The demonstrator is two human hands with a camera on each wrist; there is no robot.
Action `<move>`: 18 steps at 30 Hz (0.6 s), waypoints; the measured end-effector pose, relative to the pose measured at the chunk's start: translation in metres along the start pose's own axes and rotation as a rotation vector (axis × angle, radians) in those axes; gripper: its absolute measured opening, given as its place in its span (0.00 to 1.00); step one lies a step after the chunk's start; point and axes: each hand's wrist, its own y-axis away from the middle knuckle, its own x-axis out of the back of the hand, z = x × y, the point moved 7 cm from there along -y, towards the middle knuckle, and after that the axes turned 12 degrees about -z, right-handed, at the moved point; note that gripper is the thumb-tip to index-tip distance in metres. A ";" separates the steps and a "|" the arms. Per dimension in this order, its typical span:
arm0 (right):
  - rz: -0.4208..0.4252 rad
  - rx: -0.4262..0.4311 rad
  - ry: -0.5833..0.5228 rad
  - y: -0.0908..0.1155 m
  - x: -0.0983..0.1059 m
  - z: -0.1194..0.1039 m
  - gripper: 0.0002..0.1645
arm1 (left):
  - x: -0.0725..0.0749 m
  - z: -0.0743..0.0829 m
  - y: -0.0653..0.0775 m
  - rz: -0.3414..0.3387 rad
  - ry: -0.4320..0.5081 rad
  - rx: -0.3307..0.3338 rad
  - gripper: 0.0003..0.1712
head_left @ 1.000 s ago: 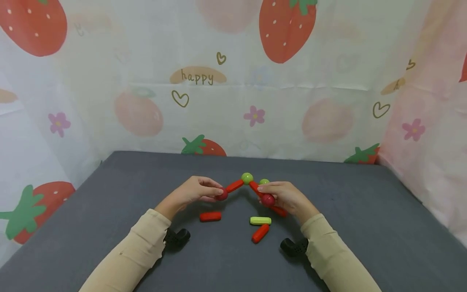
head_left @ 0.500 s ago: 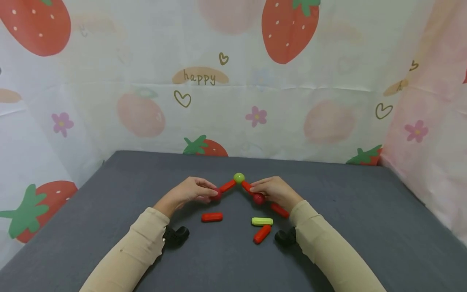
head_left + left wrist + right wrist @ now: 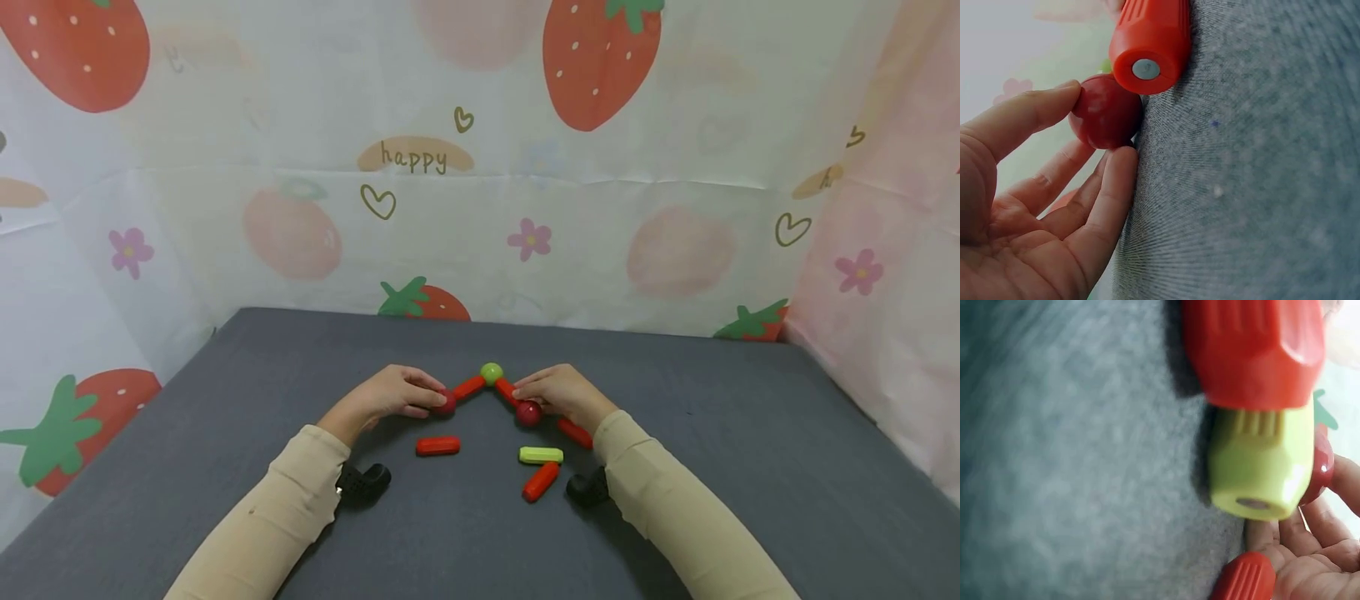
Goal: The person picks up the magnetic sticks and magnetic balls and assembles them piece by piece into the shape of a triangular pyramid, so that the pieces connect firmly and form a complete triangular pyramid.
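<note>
Two red magnetic rods, a left one (image 3: 470,387) and a right one (image 3: 507,392), meet at a green ball (image 3: 491,373) in a V shape on the table. My left hand (image 3: 393,396) pinches the red ball (image 3: 1107,112) at the left rod's end between thumb and fingers. At the other end, my right hand (image 3: 566,396) holds a second red ball (image 3: 528,413), with its fingertips also by the rod. In the right wrist view, loose rods partly hide that ball and hand.
Nearer the front lie a loose red rod (image 3: 438,446), a yellow-green rod (image 3: 541,455) and another red rod (image 3: 541,482) touching it. One more red rod (image 3: 575,432) lies beside the right wrist. Printed cloth (image 3: 570,208) hangs behind the grey tabletop (image 3: 480,550).
Both hands have shifted the joined rods and balls left and slightly down. A second green ball, seen beside the right hand one second ago, is out of sight. The loose rods stay put.
</note>
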 end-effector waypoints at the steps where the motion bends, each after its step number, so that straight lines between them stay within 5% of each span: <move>1: 0.006 0.000 0.009 0.001 0.000 0.000 0.18 | 0.000 0.000 0.000 0.001 0.002 0.005 0.23; 13: 0.135 0.163 0.005 0.033 -0.005 -0.020 0.20 | -0.001 -0.001 -0.001 -0.002 0.008 0.014 0.22; 18: 0.076 0.196 -0.055 0.038 -0.023 -0.030 0.21 | 0.000 -0.002 -0.002 0.005 0.012 0.016 0.22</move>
